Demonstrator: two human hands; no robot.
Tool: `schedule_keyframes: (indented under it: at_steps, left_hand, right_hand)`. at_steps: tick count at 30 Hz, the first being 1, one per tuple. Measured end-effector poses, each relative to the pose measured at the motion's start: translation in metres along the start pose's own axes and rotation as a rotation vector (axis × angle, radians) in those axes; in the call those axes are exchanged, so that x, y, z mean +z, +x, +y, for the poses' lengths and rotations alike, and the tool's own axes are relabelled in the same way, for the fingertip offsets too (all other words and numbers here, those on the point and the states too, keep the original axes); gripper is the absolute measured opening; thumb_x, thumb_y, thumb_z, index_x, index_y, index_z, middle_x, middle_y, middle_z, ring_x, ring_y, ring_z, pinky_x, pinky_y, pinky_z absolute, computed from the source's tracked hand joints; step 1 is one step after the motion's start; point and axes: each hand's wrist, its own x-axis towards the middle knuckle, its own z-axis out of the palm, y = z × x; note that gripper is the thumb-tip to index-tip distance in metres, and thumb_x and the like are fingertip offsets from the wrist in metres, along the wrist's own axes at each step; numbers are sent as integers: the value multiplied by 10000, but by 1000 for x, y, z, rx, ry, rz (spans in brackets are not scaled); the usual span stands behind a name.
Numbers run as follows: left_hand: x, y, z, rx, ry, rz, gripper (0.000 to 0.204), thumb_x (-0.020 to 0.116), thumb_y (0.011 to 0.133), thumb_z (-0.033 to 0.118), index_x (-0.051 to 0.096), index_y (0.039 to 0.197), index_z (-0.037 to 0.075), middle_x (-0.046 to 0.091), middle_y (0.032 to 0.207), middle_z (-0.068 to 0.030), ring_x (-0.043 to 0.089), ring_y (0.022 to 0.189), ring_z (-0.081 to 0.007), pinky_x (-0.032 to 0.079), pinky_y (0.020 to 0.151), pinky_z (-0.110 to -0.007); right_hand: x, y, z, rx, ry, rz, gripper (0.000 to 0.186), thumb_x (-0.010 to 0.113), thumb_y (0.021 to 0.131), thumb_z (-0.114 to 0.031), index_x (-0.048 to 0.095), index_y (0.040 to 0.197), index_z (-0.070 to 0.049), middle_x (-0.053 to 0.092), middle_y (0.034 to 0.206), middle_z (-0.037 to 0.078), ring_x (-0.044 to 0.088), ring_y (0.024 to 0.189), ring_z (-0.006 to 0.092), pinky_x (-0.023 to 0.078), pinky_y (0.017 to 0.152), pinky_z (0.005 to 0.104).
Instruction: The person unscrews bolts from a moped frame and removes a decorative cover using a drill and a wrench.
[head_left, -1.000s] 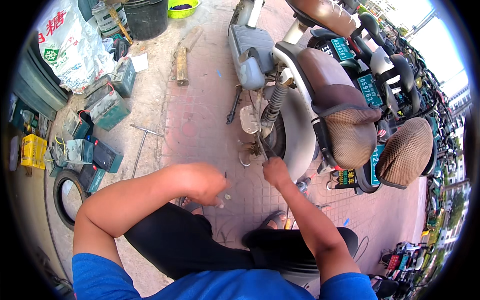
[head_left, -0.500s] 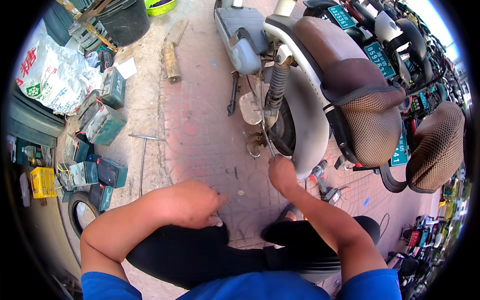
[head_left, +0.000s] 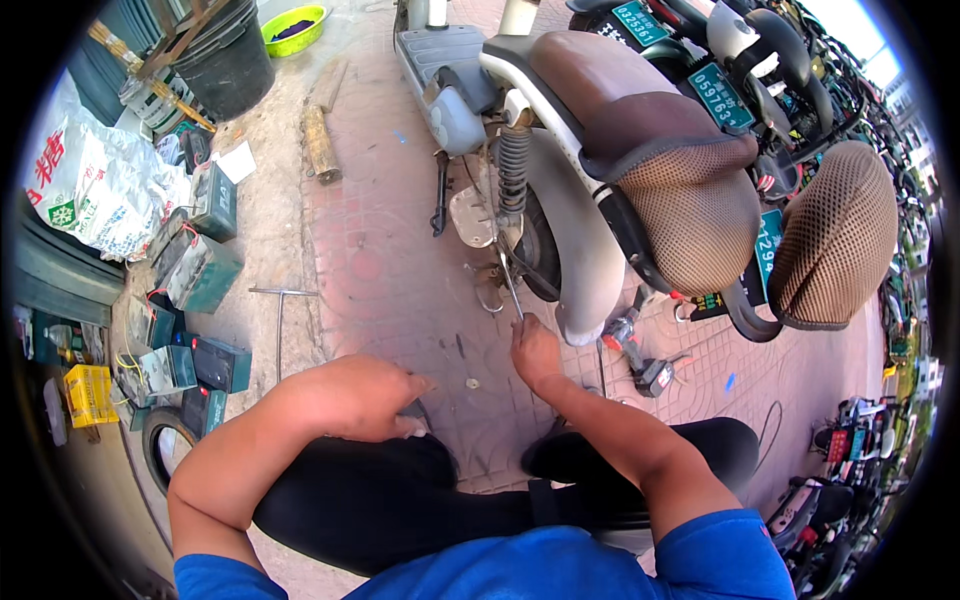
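Observation:
My right hand (head_left: 537,354) is closed round the near end of a slim silver wrench (head_left: 513,285). The tool's far end reaches the rear axle area of an electric scooter (head_left: 590,250), beside its wheel; the exact contact is too small to make out. A dark spring shock absorber (head_left: 514,165) rises above that spot, and a pale plate (head_left: 473,218) sits to its left. Resting on my left knee, my left hand (head_left: 365,396) holds nothing, with the index finger and thumb apart. Its other fingers are mostly hidden.
A red and black cordless power tool (head_left: 638,358) lies right of the rear wheel. Several old batteries (head_left: 203,272), a T-handled bar (head_left: 281,325) and a wooden block (head_left: 321,146) are on the left. More parked scooters (head_left: 790,70) crowd the right side.
The view has shifted, so the scooter appears further left and higher. My right hand keeps its grip on the wrench at the wheel. My left hand stays at the knee.

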Motion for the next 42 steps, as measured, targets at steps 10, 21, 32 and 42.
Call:
schedule_keyframes:
  at_steps: [10, 21, 32, 42]
  left_hand:
    - [-12, 18, 18, 21, 67, -18, 507, 674, 921, 372, 603, 1284, 26, 698, 1006, -232, 668, 951, -426, 527, 830, -497]
    - [-6, 20, 20, -47, 141, 2, 479, 670, 919, 371, 630, 1230, 9, 719, 938, -222, 677, 963, -415, 532, 842, -499]
    - [-14, 29, 43, -65, 191, -46, 476, 670, 923, 400, 646, 1204, 16, 714, 1020, -218, 670, 989, -426, 524, 848, -513]
    - [-1, 32, 45, -69, 203, -85, 387, 693, 889, 319, 680, 1104, -2, 722, 879, -197, 698, 888, -416, 547, 766, -507]
  right_hand:
    - [-19, -25, -5, -27, -32, -36, 225, 527, 1008, -221, 579, 965, -6, 685, 824, 267, 681, 791, 446, 530, 718, 553]
    - [-51, -72, 167, 191, -453, -396, 293, 635, 919, -302, 689, 1014, -31, 715, 1036, 257, 689, 1047, 391, 544, 908, 494]
    - [-417, 41, 102, -79, 57, -355, 329, 587, 993, -222, 659, 1213, 13, 722, 1118, 143, 695, 993, 246, 568, 803, 350]
    - [-483, 57, -157, -601, 444, 129, 475, 398, 1102, -383, 625, 1159, 30, 687, 1010, 99, 629, 945, 191, 463, 925, 325]
